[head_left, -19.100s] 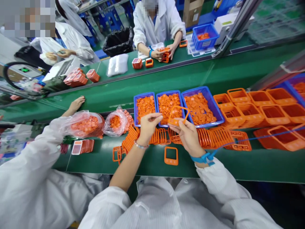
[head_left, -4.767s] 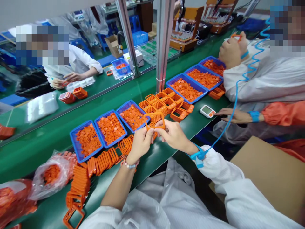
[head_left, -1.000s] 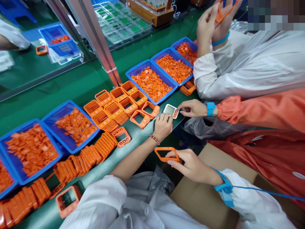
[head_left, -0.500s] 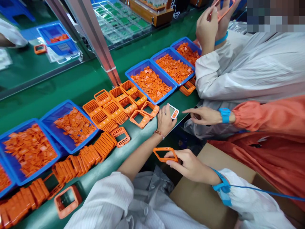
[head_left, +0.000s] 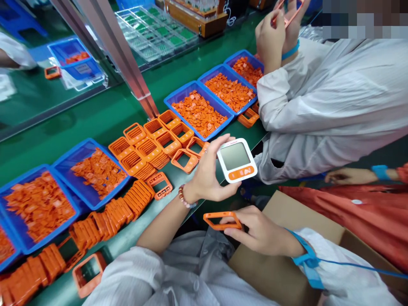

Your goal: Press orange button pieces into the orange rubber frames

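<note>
White device (head_left: 237, 160), grey-screened with an orange button strip, is held between the left hand's (head_left: 208, 180) thumb and fingers, lifted off the bench (head_left: 159, 212) where it lay earlier; toward its six o'clock, the right hand (head_left: 256, 233) pinches an orange frame (head_left: 217, 215).

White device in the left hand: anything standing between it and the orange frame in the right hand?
No separate object visibly does. Below the white device, only the thumb of the left hand lies between it and the orange frame in the right hand.
</note>
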The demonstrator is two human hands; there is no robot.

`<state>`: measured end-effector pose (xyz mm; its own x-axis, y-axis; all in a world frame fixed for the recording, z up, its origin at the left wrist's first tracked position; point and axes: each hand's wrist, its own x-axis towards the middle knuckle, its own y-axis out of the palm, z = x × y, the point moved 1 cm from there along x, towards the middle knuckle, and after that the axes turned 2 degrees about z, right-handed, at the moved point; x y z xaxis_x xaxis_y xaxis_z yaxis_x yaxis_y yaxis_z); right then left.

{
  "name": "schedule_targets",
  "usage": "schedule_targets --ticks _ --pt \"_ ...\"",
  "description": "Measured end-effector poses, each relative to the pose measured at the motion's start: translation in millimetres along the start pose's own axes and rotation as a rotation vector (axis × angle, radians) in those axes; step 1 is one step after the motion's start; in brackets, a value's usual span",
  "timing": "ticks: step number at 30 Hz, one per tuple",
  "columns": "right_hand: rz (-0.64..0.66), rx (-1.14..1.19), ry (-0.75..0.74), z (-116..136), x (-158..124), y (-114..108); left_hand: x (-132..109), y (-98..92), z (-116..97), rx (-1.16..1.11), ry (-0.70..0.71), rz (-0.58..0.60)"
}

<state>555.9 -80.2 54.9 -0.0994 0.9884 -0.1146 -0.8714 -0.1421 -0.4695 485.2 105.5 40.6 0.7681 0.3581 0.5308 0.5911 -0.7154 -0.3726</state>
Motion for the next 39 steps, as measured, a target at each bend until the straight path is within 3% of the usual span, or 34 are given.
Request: schedule_targets --ticks 3,7,22,39 --pt "0.020 -0.009 -0.012 -1 -2 0 3 -18.3 -16 -0.058 0.083 -0.051" --pt "0.011 -0.008 -0.016 -1 -3 -1 1 -28.2 -28 -0.142 0.141 -0.105" --pt "0.040 -0.006 0.013 0 -3 -2 -2 -35.4 -46 -0.204 0.135 -0.188" --pt "0.013 -0.032 -0.012 2 -2 -2 -1 -40.1 -52 -0.236 0.139 -0.193"
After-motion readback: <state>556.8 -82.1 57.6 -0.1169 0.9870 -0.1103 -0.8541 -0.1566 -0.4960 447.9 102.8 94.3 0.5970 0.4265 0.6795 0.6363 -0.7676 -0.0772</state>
